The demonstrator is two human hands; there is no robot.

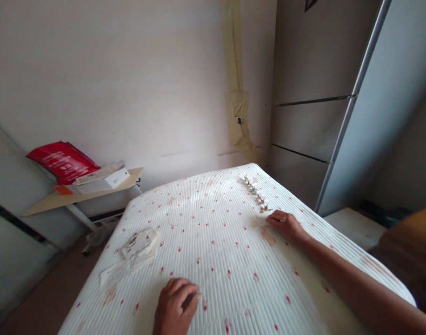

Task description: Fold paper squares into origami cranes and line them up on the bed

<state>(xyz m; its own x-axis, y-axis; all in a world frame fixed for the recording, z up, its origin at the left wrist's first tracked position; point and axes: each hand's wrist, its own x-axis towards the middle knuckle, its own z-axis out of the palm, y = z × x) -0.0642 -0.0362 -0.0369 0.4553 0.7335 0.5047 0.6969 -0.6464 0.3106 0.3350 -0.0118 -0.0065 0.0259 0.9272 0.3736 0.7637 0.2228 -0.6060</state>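
My right hand point(284, 223) reaches out over the bed-like padded surface, its fingers drawn together low by the near end of a row of small folded paper figures point(257, 194). Whatever lies between those fingertips is hidden or too small to name. A faint pale scrap point(259, 222) shows just left of them. Close to me, my left hand point(178, 302) rests at the front with curled fingers and the thumb apart, nothing visible between them. Several printed paper sheets point(139, 246) lie loosely piled farther left.
A white ribbed cover with red dots point(199, 223) spreads over the surface. At left, a small table point(59, 202) bears a red plastic bag point(63, 160) and a white box point(101, 181). A tall grey refrigerator point(303, 125) stands at right. Something orange-brown point(411, 237) sits at the right edge.
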